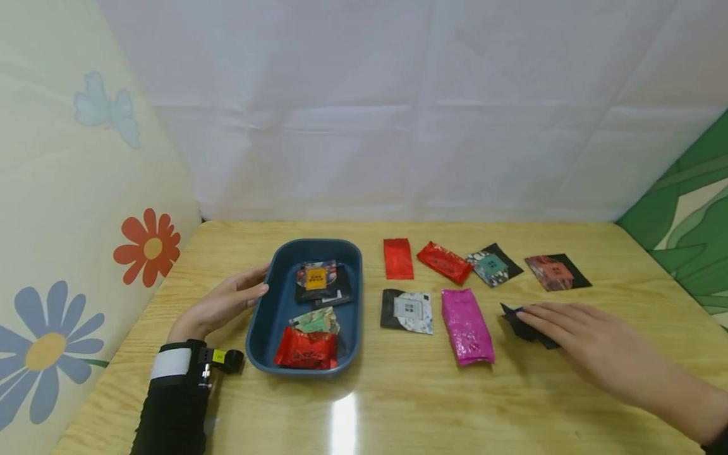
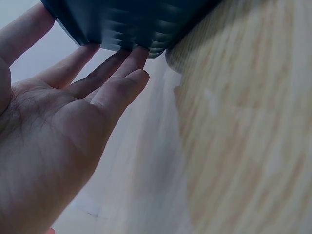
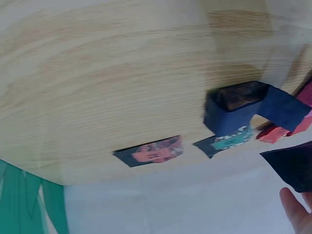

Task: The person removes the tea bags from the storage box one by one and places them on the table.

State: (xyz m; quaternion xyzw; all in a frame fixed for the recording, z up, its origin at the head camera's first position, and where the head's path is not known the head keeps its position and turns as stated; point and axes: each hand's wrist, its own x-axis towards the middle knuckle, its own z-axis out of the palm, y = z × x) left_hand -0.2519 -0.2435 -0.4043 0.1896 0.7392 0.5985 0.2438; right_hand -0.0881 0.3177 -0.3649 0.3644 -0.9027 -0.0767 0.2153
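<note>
My left hand (image 1: 230, 300) rests its fingertips against the left side of a dark blue tray (image 1: 258, 328); in the left wrist view its extended fingers (image 2: 109, 92) touch the tray's outer wall. Inside lie a shiny red packet (image 1: 307, 349), a green-labelled packet (image 1: 318, 320) and a black packet with an orange label (image 1: 315, 278). To the right, my right hand (image 1: 580, 344) pinches a bent black packet (image 1: 524, 330), its fingers covering part of it. That packet is beside a pink packet (image 1: 467, 327). In the right wrist view, a dark packet (image 3: 292, 168) shows near a fingertip.
Behind the pink packet lie a flat red packet (image 1: 398, 259), a crinkled red one (image 1: 445, 262), a teal-labelled one (image 1: 493, 265) and a salmon-labelled one (image 1: 557, 273). A grey-and-white packet (image 1: 406, 311) is right of the tray. A dark boxy shape (image 3: 231, 114) appears in the right wrist view.
</note>
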